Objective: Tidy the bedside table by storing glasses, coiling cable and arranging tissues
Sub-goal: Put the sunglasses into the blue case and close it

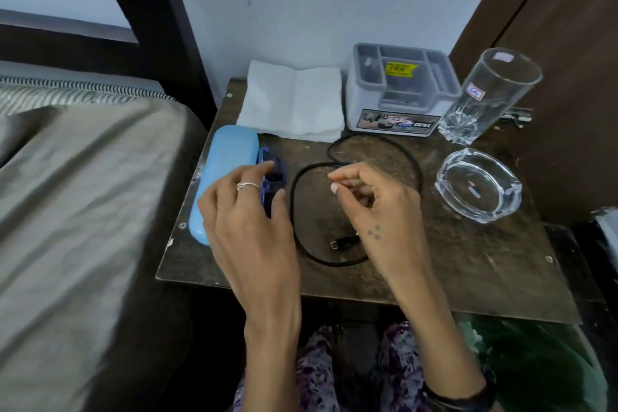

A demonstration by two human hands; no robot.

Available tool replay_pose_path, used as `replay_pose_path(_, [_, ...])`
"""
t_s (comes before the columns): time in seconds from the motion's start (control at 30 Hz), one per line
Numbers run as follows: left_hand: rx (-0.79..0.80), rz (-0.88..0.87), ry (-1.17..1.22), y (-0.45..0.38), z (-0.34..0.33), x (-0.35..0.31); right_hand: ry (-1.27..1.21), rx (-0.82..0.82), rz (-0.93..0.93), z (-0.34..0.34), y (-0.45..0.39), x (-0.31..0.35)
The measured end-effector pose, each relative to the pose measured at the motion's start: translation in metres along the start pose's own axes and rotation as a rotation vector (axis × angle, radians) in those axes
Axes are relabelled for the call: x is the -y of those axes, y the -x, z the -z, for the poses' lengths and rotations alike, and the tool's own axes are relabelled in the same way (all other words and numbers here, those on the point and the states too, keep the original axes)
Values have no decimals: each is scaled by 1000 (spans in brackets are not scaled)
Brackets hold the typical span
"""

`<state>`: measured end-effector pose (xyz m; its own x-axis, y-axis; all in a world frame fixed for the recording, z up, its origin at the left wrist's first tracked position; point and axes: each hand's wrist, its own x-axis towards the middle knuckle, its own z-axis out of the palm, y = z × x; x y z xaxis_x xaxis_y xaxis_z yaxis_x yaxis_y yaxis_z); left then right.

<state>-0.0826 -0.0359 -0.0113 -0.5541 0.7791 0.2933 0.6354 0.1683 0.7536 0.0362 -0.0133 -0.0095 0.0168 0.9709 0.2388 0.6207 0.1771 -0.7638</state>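
My left hand [247, 211] lies fingers-down over the blue-framed glasses [272, 170], seemingly gripping them, just beside the pale blue hard case [224, 177] at nine o'clock. My right hand [374, 201] hovers half-curled, holding nothing, above the looped black cable [354, 204]. White folded tissues [294, 104] sit at twelve o'clock on the dark worktop [468, 261].

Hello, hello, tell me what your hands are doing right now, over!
Left hand on the blue glasses beside the closed case. Right hand empty, fingers curled above the loose black cable. Tissues untouched. Nothing in the way.
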Motion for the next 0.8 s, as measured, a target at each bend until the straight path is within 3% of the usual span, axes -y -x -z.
replay_pose_path(0.33, [81,179,-179,-18,8,31,-70,6,76,-16,-2,6])
replay_pose_path(0.8, [-58,3,51,-15,9,7,-185,-35,60,14,2,-1])
